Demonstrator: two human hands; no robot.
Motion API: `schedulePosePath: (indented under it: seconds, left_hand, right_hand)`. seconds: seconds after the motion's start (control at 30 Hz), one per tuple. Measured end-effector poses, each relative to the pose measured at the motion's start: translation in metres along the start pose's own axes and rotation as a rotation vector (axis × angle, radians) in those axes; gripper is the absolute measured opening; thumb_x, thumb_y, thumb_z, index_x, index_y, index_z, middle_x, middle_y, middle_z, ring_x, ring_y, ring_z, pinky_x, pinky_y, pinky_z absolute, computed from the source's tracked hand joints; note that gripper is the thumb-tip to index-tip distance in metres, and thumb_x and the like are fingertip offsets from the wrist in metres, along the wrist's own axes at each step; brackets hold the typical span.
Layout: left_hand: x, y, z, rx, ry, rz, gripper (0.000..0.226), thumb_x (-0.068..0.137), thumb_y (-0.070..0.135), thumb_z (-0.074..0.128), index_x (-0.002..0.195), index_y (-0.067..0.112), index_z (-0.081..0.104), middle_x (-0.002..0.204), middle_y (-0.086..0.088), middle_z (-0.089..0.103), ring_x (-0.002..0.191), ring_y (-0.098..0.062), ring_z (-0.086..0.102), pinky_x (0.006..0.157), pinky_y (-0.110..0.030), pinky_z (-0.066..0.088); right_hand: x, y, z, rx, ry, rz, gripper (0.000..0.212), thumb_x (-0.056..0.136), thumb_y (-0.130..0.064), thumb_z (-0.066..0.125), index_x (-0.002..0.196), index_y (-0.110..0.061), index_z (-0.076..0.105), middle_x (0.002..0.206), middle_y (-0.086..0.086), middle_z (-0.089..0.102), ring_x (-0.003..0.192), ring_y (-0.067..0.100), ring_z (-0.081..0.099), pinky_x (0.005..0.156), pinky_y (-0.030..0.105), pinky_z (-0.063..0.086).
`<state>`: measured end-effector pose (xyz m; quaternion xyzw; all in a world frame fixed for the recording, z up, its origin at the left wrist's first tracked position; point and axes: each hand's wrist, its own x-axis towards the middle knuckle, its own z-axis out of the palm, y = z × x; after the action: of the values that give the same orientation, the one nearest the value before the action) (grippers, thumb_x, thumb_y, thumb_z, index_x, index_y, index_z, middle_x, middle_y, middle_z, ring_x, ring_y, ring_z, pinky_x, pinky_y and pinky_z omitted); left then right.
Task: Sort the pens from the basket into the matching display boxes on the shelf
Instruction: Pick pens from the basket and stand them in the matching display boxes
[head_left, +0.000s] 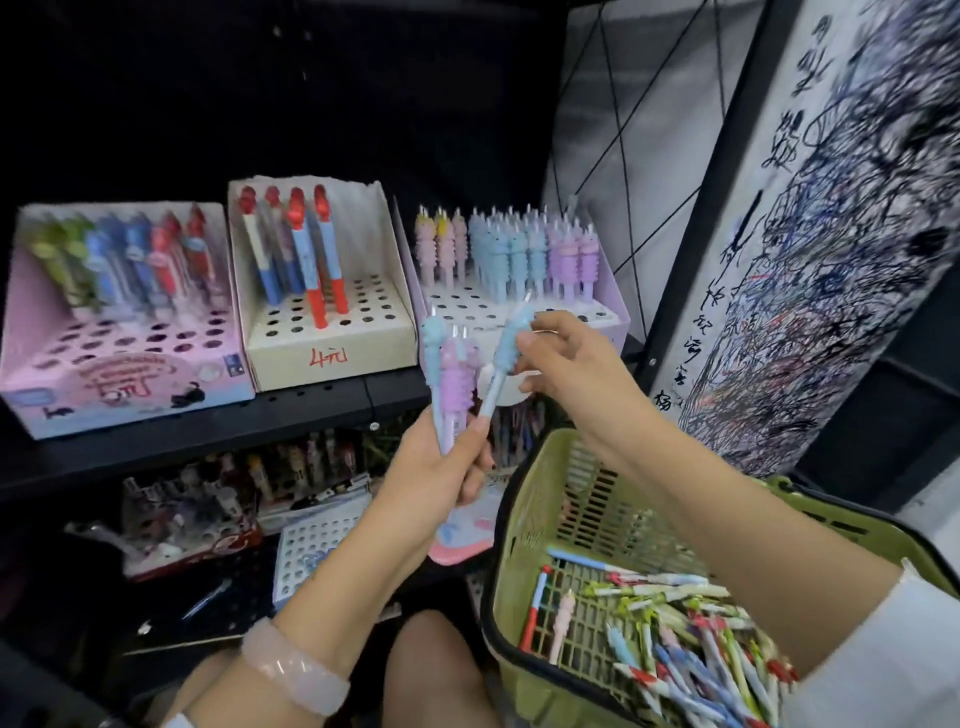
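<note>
Your left hand grips a small bunch of pens by their lower barrels, tops up, so the soft ridged toppers fan out where you can read their colours: a blue one at the left and lilac ones beside it. Your right hand pinches one more blue pen by its topper between thumb and fingers, its barrel slanting down to the left-hand bunch and its tip touching or nearly touching your left thumb; whether you are drawing it out of the bunch or adding it, I cannot tell. Held this way, the pen is already tip-down, which suits the holed tray it must drop into. The matching box is the right-most of three on the shelf, just behind your hands, with pink, blue and lilac toppers standing in rows at the back and open holes in front. The middle box holds red-capped pens and the pink box at the left holds mixed figure pens, so neither suits this one. The green basket hangs at your right, by your forearm, with many pens still lying in its bottom, so in my judgement the sorting is far from finished. Aim the blue pen for a free hole near the blue row.
</note>
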<state>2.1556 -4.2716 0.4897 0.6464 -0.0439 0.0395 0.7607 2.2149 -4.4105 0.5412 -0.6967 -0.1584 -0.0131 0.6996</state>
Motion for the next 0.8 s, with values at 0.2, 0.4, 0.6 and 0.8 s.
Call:
schedulePosePath:
  seconds: [0.2, 0.4, 0.6, 0.8]
  left_hand:
    - [0.016, 0.015, -0.015, 0.058, 0.046, 0.015, 0.009, 0.096, 0.016, 0.048, 0.088, 0.012, 0.051, 0.062, 0.002, 0.057, 0.037, -0.005, 0.036, 0.036, -0.015, 0.03]
    - [0.021, 0.01, -0.031, 0.029, 0.019, 0.003, 0.007, 0.097, 0.015, 0.044, 0.102, 0.014, 0.047, 0.068, -0.002, 0.055, 0.038, -0.006, 0.029, 0.038, -0.016, 0.03]
    - [0.026, 0.003, -0.042, 0.031, 0.035, 0.02, 0.024, 0.096, 0.022, 0.045, 0.085, 0.038, 0.059, 0.066, 0.002, 0.057, 0.04, -0.008, 0.033, 0.04, -0.018, 0.032]
    - [0.029, 0.002, -0.046, 0.068, 0.083, 0.014, 0.011, 0.095, 0.021, 0.048, 0.086, 0.017, 0.054, 0.066, 0.001, 0.059, 0.041, -0.01, 0.04, 0.042, -0.02, 0.035]
  right_hand:
    - [0.043, -0.023, 0.001, -0.026, 0.167, -0.117, 0.024, 0.095, -0.016, 0.052, 0.116, -0.007, 0.046, 0.093, 0.003, 0.06, 0.067, 0.003, 0.064, 0.062, 0.017, 0.053]
    - [0.097, -0.034, -0.015, -0.289, 0.409, -0.302, 0.009, 0.096, -0.015, 0.049, 0.101, -0.014, 0.042, 0.089, -0.007, 0.052, 0.078, 0.013, 0.062, 0.06, 0.013, 0.052]
    - [0.114, -0.014, -0.012, -0.553, 0.319, -0.254, 0.012, 0.095, -0.016, 0.051, 0.104, -0.011, 0.044, 0.089, 0.0, 0.055, 0.086, 0.027, 0.063, 0.069, 0.03, 0.056]
    - [0.129, -0.015, -0.013, -0.752, 0.16, -0.235, 0.021, 0.094, -0.017, 0.053, 0.109, -0.005, 0.044, 0.083, 0.004, 0.052, 0.075, 0.026, 0.06, 0.065, 0.027, 0.054]
